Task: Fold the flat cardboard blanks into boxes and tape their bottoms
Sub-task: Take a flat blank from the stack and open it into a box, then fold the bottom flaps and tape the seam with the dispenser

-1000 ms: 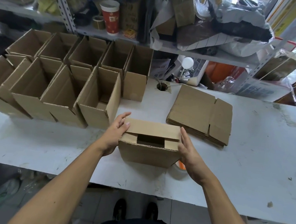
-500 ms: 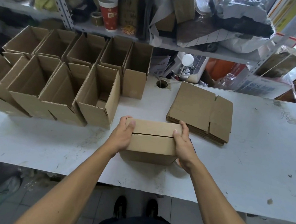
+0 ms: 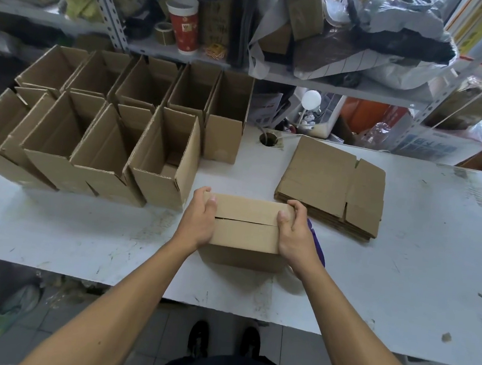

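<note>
A small cardboard box [image 3: 245, 230] stands bottom-up on the white table [image 3: 82, 231], its two long flaps folded shut and meeting at a seam. My left hand [image 3: 199, 222] grips its left end, thumb on top of the flaps. My right hand [image 3: 295, 234] grips the right end the same way. A stack of flat cardboard blanks [image 3: 333, 185] lies just beyond and to the right. Part of a tape dispenser [image 3: 315, 242], blue and white, shows behind my right hand.
Several folded open boxes [image 3: 105, 140] stand in two rows on the table's left half. A cable hole [image 3: 268, 139] sits at the table's back edge. Cluttered metal shelves [image 3: 332, 82] with a red paper cup [image 3: 183, 23] and bags rise behind.
The long bottom flaps were open a second ago; both hands folded them down and now clamp the box's ends. The box sits in the same spot.
</note>
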